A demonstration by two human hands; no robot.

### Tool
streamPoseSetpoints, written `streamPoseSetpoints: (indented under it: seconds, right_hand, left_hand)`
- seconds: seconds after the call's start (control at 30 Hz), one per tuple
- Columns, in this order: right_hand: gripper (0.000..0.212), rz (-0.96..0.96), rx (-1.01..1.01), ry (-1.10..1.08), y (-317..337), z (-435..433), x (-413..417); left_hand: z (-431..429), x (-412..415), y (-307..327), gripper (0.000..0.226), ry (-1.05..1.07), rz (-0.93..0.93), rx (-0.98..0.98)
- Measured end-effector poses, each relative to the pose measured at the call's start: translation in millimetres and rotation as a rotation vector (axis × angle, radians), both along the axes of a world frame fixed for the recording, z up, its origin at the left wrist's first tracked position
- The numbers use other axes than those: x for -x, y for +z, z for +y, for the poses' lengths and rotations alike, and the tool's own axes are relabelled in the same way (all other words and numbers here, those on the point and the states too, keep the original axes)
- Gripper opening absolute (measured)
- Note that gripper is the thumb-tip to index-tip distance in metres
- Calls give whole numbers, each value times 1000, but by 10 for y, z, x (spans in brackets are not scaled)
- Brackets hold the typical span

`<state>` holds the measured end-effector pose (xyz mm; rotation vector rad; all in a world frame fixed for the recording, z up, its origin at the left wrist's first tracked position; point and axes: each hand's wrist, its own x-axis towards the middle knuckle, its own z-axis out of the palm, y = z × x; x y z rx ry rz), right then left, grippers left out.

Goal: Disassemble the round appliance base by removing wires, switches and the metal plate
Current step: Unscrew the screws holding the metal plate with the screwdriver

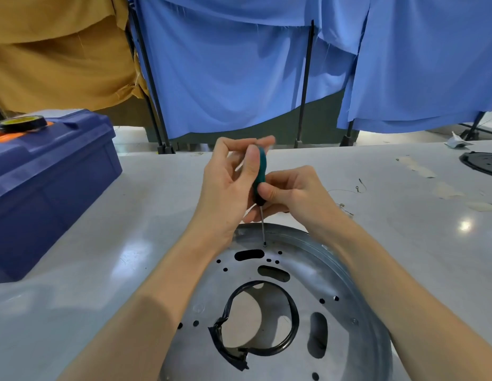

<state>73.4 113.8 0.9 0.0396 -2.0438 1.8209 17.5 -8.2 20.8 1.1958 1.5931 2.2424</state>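
Round silver metal plate [316,270] of the base lies flat on the white table [134,215], close in front of the person. Both hands are on the green-handled screwdriver [260,171]: left hand [228,185] pinches the handle top, probably to spin it; right hand [297,193] grips the lower end, likely to steady the upright shaft. Tip sits on what looks like a screw by the far rim. Blue plastic toolbox [46,174] well left, thin loose wires [360,187] off right, so the elbows have room

Toolbox [46,171] crowds left; table [404,243] right lies open.
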Motion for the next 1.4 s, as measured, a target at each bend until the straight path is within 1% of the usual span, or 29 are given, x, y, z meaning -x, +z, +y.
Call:
streamPoseSetpoints:
  seconds: [0.07, 0.1, 0.13, 0.2, 0.3, 0.4, 0.53, 0.63, 0.73, 0.8, 0.9, 0.93, 1.0, 1.1, 1.2, 1.27, 1.33, 1.4]
  right_hand:
    - [16, 2, -10, 5, -1, -18, -11]
    - [13, 8, -21, 4, -1, -28, -15]
    - [14, 13, -30, -3, 0, -40, -19]
    - [24, 10, -34, -3, 8, -42, -21]
    - [17, -24, -19, 19, 23, -26, -24]
    - [15, -30, -27, 12, 33, -48, -28]
    - [14, 42, -10, -51, 46, -55, -31]
    - [4, 16, 2, -55, 49, -8, -43]
    - [11, 7, -3, -45, 43, 3, -54]
    - [11, 27, -9, -42, 34, -15, -51]
    - [22, 37, -30, -44, 35, -39, -31]
    - [19, 31, -28, -36, 34, -35, -27]
    - [10, 10, -5, -25, 34, -12, -33]
    - [11, 6, -21, -22, 40, -23, -49]
    - [19, 32, -64, -46, 36, -64, -31]
    - [20, 30, -38, -50, 38, -49, -25]
    - [13, 9, -5, -30, 37, -23, -30]
    - [10, -7, -5, -11, 41, -26, -37]
  left_hand:
    - [-27, 7, 5, 19, -15, 6, -6]
    - [-34, 9, 16, 25, 16, 22, -5]
    - [-35, 8, 28, 26, 59, 42, 0]
    - [-24, -3, 46, 22, 113, 64, 10]
    - [0, -14, 40, 12, 53, 46, 11]
    - [-12, -5, 45, 12, 10, 35, -5]
    - [-38, 8, 49, 23, 88, 58, -9]
    - [-42, 19, 32, 27, 24, 57, 50]
    - [-61, 63, 29, 25, 13, 74, 55]
    - [-74, 59, 35, 21, 49, 70, 29]
    - [-54, 35, 31, 22, 137, 110, 12]
    - [-44, 28, 26, 19, 135, 115, 17]
    - [-26, 20, 11, 14, 64, 79, 58]
    - [-30, 32, 6, 19, -57, -30, 62]
    - [-62, 44, 23, 28, 3, 3, 33]
    - [-62, 31, 24, 31, 22, 39, 37]
    - [-44, 10, 24, 22, -20, 29, 68]
    - [-28, -7, 35, 16, -76, -28, 74]
